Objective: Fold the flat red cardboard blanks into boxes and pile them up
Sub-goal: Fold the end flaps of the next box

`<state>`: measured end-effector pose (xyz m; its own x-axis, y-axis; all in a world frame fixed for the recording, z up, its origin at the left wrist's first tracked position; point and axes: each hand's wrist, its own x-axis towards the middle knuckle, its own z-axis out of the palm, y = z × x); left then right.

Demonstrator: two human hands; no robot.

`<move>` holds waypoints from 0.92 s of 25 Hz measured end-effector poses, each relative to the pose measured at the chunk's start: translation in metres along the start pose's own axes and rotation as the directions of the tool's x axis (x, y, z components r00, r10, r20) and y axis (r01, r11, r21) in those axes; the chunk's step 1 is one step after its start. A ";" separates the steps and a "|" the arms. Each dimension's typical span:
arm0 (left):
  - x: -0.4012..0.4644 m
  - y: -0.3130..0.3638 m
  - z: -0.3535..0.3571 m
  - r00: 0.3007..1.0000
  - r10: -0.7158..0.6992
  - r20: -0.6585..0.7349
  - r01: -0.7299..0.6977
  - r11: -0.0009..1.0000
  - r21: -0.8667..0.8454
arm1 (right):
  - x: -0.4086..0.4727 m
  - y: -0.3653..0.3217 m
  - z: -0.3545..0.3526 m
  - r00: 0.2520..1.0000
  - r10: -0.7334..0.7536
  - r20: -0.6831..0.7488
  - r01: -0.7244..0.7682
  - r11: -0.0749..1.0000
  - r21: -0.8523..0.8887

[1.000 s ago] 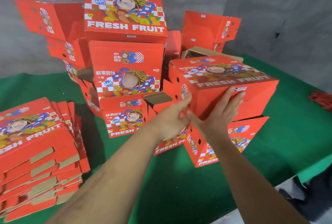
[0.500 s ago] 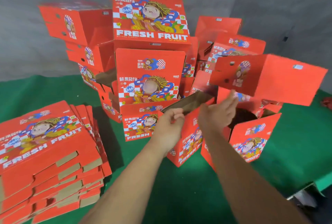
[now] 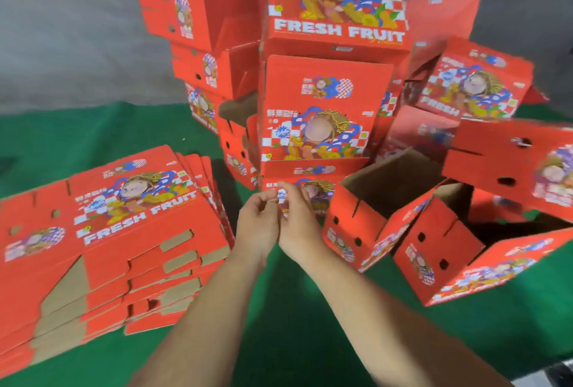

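Observation:
My left hand [image 3: 257,225] and my right hand [image 3: 299,220] meet in the middle above the green table [image 3: 279,324]. Their fingers are loosely curled, the tips touch each other, and they hold nothing. A stack of flat red blanks [image 3: 108,231] printed FRESH FRUIT lies to the left of my hands. Behind them rises a pile of folded red boxes [image 3: 322,107]. At the right a blurred folded box [image 3: 502,166] sits tilted above two open boxes [image 3: 369,219] [image 3: 459,262] that show their brown insides.
More folded boxes [image 3: 198,14] lean at the back left of the pile and another [image 3: 471,89] at the back right. A grey wall [image 3: 62,30] stands behind the table. The table's near right edge [image 3: 539,371] shows at the corner.
The folded box that my hands pushed has left them and now sits tilted at the right. Both hands drew back and came together. The view swung left toward the blanks.

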<state>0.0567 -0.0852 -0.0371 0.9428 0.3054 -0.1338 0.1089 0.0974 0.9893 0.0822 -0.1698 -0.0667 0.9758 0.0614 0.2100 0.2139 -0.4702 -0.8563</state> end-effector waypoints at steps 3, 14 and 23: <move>0.017 -0.011 -0.032 0.995 0.003 -0.099 0.004 0.997 0.076 | 0.009 0.002 0.035 0.982 0.081 0.168 -0.079 0.997 -0.019; 0.045 -0.093 -0.147 0.991 -0.059 -0.121 0.124 0.056 0.991 | 0.018 0.018 0.099 0.682 0.518 0.517 -0.583 0.811 -0.044; 0.031 -0.101 -0.128 0.879 0.416 0.234 -0.320 0.150 0.935 | 0.039 0.031 0.089 0.599 0.676 0.430 -0.782 0.376 0.497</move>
<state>0.0343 0.0358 -0.1489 0.9475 0.0870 0.3078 0.0091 -0.9693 0.2457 0.1311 -0.1038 -0.1273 0.7488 0.0976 -0.6556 -0.6592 0.2129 -0.7212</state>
